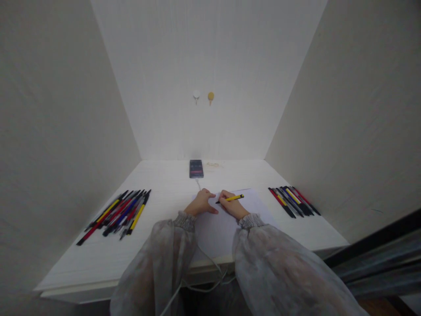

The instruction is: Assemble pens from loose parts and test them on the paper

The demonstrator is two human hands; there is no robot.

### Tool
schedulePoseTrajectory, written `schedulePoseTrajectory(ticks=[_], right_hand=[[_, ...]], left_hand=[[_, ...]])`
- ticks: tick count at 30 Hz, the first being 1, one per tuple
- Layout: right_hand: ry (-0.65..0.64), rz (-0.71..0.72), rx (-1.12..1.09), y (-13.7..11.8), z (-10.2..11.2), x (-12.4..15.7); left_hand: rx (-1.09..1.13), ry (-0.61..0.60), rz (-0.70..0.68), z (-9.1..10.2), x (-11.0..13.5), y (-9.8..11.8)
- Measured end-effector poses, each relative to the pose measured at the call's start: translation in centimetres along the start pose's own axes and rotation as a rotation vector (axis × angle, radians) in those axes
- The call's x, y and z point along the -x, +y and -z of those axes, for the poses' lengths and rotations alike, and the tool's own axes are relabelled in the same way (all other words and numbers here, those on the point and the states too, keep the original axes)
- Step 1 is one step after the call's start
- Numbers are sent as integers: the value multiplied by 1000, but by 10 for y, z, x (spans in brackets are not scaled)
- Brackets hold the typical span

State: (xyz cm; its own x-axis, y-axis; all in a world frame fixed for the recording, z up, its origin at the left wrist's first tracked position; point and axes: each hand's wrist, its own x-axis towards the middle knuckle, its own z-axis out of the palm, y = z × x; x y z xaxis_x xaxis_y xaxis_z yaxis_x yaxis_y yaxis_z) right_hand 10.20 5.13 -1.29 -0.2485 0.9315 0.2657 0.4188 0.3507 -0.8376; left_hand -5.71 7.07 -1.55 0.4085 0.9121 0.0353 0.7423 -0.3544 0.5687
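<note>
A yellow pen with black ends is pinched in my right hand, its dark tip pointing left and down at a white sheet of paper. On the sheet's left part rests my left hand, thumb and fingers apart with nothing between them. The pen's tip is close to the gap between the left thumb and fingers; I cannot tell whether it touches the paper. Much of the sheet's lower part lies between my two grey, see-through sleeves.
Several mixed pens lie in a pile at the left, and several more pens lie side by side at the right. A phone with a white cable is near the back wall. Side walls bound the white table.
</note>
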Motion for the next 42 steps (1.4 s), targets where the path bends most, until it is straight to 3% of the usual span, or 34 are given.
schedulePoseTrajectory(ticks=[9,14,19,24,28,35,42], right_hand=[[31,24,17,1,2,1],[-62,-34,-164,7,0,3],[227,-46,-311,11,6,0],[301,-75,-367,10,14,-5],[430,-37,-470,8,24,-8],[416,-176,-889,12,37,-13],[463,-147,-884,12,36,-11]], left_hand=[[-3,-5,-2,1,1,1],[-7,-7,-1,-1,-1,-2],[5,-7,-5,-4,-3,-6],[20,-3,-17,-4,-3,-7],[23,-6,-21,-3,-3,-6],[23,2,-31,-6,-3,-11],[8,1,-45,-6,-4,-11]])
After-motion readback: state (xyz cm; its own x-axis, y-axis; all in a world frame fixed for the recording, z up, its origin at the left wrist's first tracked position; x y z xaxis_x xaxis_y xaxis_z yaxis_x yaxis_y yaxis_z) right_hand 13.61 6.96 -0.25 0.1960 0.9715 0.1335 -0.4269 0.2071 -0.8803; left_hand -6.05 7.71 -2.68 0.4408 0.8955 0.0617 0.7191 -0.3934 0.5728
